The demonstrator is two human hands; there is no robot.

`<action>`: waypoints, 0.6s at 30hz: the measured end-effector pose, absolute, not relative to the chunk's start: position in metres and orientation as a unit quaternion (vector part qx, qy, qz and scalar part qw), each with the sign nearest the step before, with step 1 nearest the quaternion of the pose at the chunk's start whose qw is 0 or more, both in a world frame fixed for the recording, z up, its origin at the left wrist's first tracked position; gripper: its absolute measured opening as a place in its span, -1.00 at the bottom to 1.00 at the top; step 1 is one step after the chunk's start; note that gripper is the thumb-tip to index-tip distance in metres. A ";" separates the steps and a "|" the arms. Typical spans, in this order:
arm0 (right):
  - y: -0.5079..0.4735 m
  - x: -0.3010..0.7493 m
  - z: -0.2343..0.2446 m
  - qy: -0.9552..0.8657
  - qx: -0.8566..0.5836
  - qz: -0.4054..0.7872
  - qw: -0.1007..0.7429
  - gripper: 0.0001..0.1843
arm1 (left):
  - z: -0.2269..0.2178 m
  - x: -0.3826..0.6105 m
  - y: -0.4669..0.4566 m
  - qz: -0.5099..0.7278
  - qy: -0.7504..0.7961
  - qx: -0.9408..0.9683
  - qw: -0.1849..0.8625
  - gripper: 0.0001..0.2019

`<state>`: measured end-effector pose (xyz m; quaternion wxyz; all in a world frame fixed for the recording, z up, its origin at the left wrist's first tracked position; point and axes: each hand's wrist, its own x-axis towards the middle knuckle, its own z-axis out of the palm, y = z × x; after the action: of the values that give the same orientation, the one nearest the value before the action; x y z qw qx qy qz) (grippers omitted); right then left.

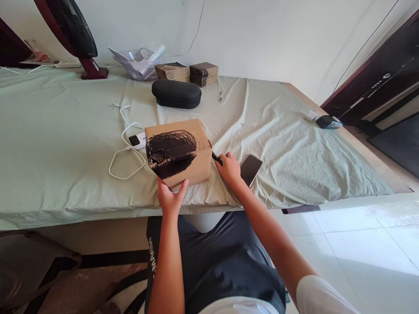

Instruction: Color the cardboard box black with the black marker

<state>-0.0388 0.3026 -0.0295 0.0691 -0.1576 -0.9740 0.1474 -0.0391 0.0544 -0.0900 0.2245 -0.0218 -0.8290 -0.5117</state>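
A brown cardboard box sits near the front edge of a table covered with a pale green sheet. Its top and near side are scribbled over with black ink. My left hand grips the box's near lower corner, thumb on one side and fingers under it. Just right of the box, my right hand is closed around a black marker, whose tip points at the box's right side.
A dark phone lies right beside my right hand. A white charger with cable is left of the box. Behind are a black case, two small inked boxes, a plastic bag, a fan.
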 end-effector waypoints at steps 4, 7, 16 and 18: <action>0.298 -0.056 -0.036 -0.956 -0.172 0.221 0.091 -0.74 | -0.091 -0.039 0.054 -0.514 -0.830 -0.015 0.215 -0.24; 0.299 -0.060 -0.040 -0.944 -0.172 0.258 0.113 -0.75 | -0.092 -0.040 0.054 -0.516 -0.829 -0.013 0.215 -0.23; 0.301 -0.055 -0.055 -0.866 -0.118 0.410 0.263 -0.74 | -0.094 -0.041 0.052 -0.510 -0.829 -0.019 0.228 -0.28; 0.302 -0.052 -0.058 -0.807 -0.083 0.490 0.321 -0.76 | -0.095 -0.042 0.052 -0.508 -0.829 -0.023 0.232 -0.29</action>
<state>-0.0522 0.3017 -0.0582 0.3208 -0.0828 -0.8065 0.4896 -0.0415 0.0517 -0.0953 0.2322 -0.0227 -0.8294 -0.5076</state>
